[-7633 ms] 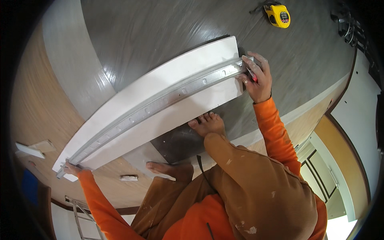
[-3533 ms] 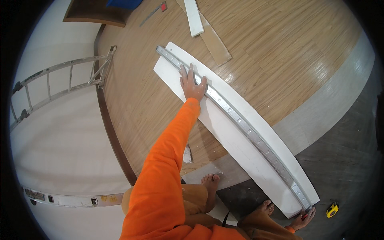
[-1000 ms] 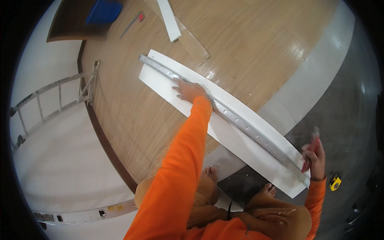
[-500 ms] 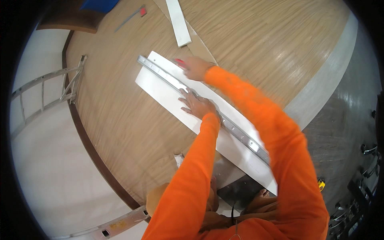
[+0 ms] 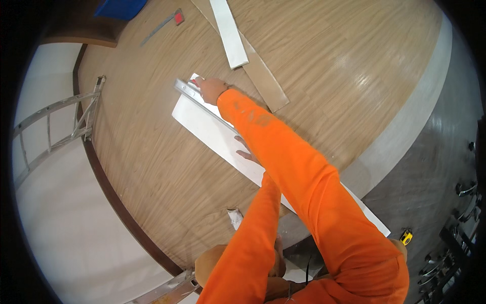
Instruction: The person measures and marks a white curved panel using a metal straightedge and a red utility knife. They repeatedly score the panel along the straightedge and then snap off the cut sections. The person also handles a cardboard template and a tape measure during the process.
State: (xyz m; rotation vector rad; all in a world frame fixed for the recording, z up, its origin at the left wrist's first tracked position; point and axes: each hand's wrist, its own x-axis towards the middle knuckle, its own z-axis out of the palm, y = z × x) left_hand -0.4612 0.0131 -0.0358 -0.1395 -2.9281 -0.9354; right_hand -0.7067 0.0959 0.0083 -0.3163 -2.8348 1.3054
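A long white board (image 5: 202, 126) lies slantwise on the wood-look floor, with a straight metal bar (image 5: 211, 108) along it. My left hand (image 5: 247, 151) rests on the board beside the bar, fingers spread; the right sleeve covers part of it. At the board's far left end, my right hand (image 5: 211, 90) is closed around a small red tool (image 5: 194, 82), which looks like a utility knife and is mostly hidden by the fingers. The right forearm crosses over the left one and hides the middle of the board and bar.
Beyond the board lie a white strip (image 5: 230, 40), a tan strip (image 5: 266, 83) and a ruler-like tool with a red head (image 5: 178, 17). A metal ladder (image 5: 83, 114) stands left; a yellow tape measure (image 5: 406, 236) lies right. A crumpled white packet (image 5: 235, 218) is nearby.
My right hand has moved left and away along the bar to the board's far end with the red tool. Its forearm now crosses over my left arm; my left hand keeps its place.
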